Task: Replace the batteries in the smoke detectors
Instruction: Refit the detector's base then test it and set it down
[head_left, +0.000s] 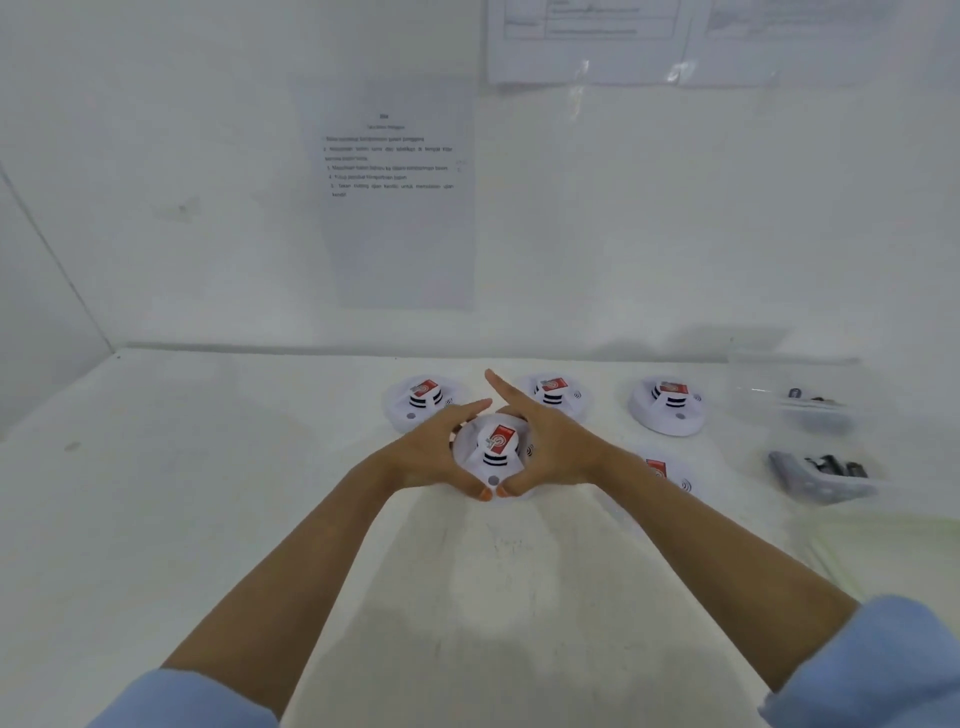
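Light blue sleeves (182, 696) edge the bottom, bare forearms reaching over the white tabletop (208, 493). At its middle, left hand (431, 460) and right hand (553, 449) clasp a round white plastic smoke detector with a red label (496, 449), thumbs nearly meeting at its near rim, right forefinger straight. Four like detectors (667, 405) sit behind and right. Two clear plastic tubs (795, 486) holding dark batteries (831, 465) lie far right.

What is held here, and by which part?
A smoke detector, gripped by its round base rim: left hand on its left side, right hand on its right.
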